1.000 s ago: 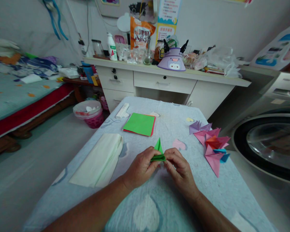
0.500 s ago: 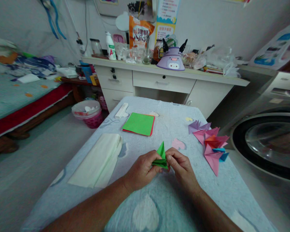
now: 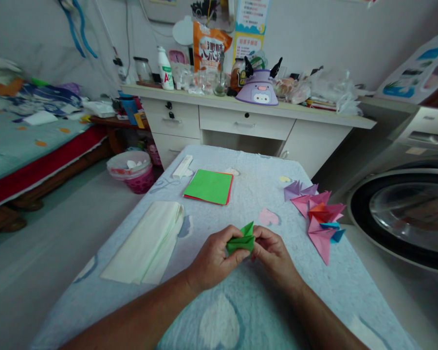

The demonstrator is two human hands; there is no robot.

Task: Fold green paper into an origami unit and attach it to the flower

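A small folded green paper piece [image 3: 242, 238] is pinched between both hands over the middle of the light blue table [image 3: 241, 311]. My left hand [image 3: 213, 257] grips its left side, fingers closed. My right hand [image 3: 273, 255] grips its right side, fingers curled around it. The paper's point tilts up and to the right. A stack of square paper sheets [image 3: 209, 186], green on top with red beneath, lies farther back on the table.
Finished folded pieces in pink, purple, orange and blue [image 3: 319, 218] lie at the right. A folded cream cloth [image 3: 149, 243] lies at the left. A white desk [image 3: 248, 121] crowded with bottles stands behind, a pink bin [image 3: 130, 170] and a bed [image 3: 22, 141] at left, a washing machine [image 3: 405, 214] at right.
The green paper's upright point has been folded down and tipped to the right. Both hands have closed in tighter around it and shifted slightly toward me.
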